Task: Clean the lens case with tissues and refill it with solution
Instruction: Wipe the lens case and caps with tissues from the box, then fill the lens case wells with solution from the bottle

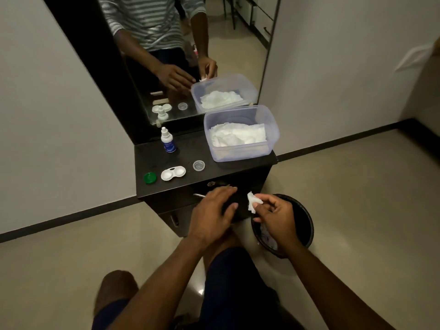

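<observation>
White plastic lens case [173, 173] sits open, both wells up, near the front edge of the dark cabinet top [238, 173], untouched by either hand; green cap [150, 178] just left of it, clear cap [199, 165] to its right, both lying apart from the case. Solution bottle [168, 141] stands upright behind, white nozzle, blue label, print too small to read. Clear plastic tub [240, 133] at the back right corner holds a heap of white tissues [238, 135], nothing blocking it. Right hand [273, 216] pinches a crumpled tissue piece [252, 201] between thumb and fingertips, held above the rim of a black round bin [302, 220] standing on the floor beside the cabinet; bin contents mostly hidden by the hand. Left hand [212, 210] has fingers straight and relaxed, holding nothing, in front of the cabinet's drawer face. Mirror [238, 44] behind reflects the tub, bottle, case and both hands. Pale tiled floor [357, 210], dark skirting along plain walls
</observation>
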